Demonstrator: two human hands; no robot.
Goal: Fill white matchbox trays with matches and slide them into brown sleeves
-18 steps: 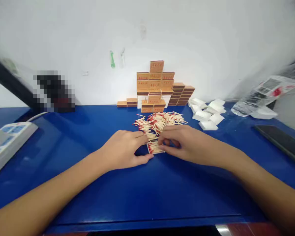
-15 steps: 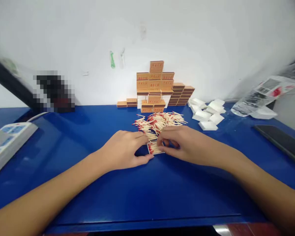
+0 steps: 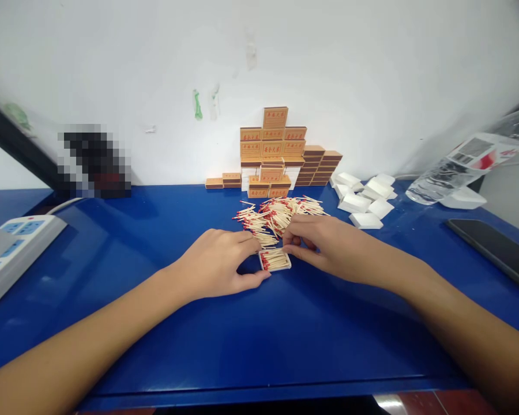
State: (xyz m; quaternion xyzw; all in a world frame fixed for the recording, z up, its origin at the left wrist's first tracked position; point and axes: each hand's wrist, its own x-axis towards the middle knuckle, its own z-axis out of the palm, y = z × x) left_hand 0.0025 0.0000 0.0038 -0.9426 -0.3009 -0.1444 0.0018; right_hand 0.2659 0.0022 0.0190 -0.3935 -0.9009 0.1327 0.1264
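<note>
A small white matchbox tray [image 3: 275, 260] full of red-tipped matches lies on the blue table [image 3: 251, 340]. My left hand [image 3: 218, 262] rests beside its left end, thumb and forefinger curled against that end. My right hand [image 3: 324, 242] sits just behind and right of the tray, fingers pinched together at the near edge of a loose pile of matches [image 3: 279, 213]; whether they hold any matches is hidden.
Tan matchbox sleeves [image 3: 274, 153] are stacked against the white wall, with brown ones [image 3: 318, 165] beside them. Several white empty trays [image 3: 363, 199] lie at the right. A power strip [image 3: 8, 248] is at the left, a dark phone [image 3: 495, 248] and plastic bag [image 3: 462, 167] at the right.
My right hand has lifted off the tray and moved back toward the match pile, uncovering the filled tray. My left hand has stayed put.
</note>
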